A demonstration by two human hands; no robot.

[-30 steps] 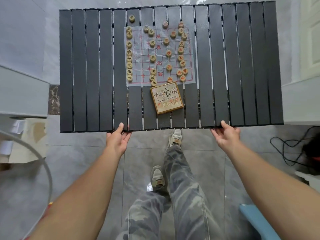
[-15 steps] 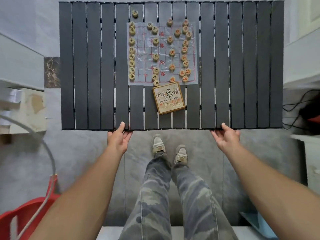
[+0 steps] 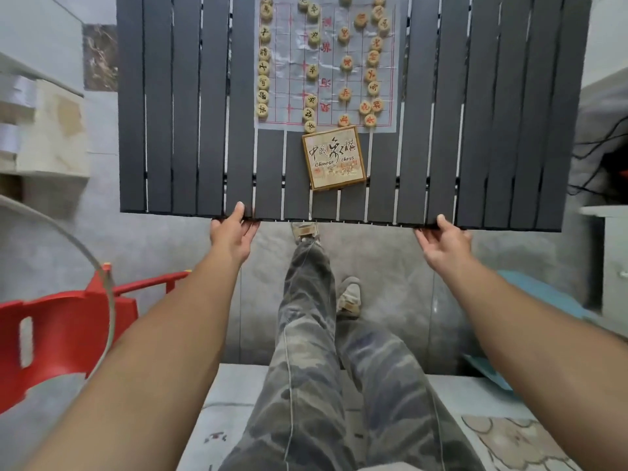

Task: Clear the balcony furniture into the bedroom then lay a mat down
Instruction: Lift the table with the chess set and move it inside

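Both-handed, the left hand [image 3: 231,232] and right hand [image 3: 443,243] clamp the surface's [image 3: 190,130] near edge. Each grip has thumb on top. It extends ahead, carrying chess pieces [image 3: 311,100].

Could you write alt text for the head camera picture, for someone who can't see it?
Seen from above, a person's left hand and right hand grip the near edge of a dark slatted table. It carries a Chinese chess sheet with wooden pieces and a game box. A red chair stands at left.
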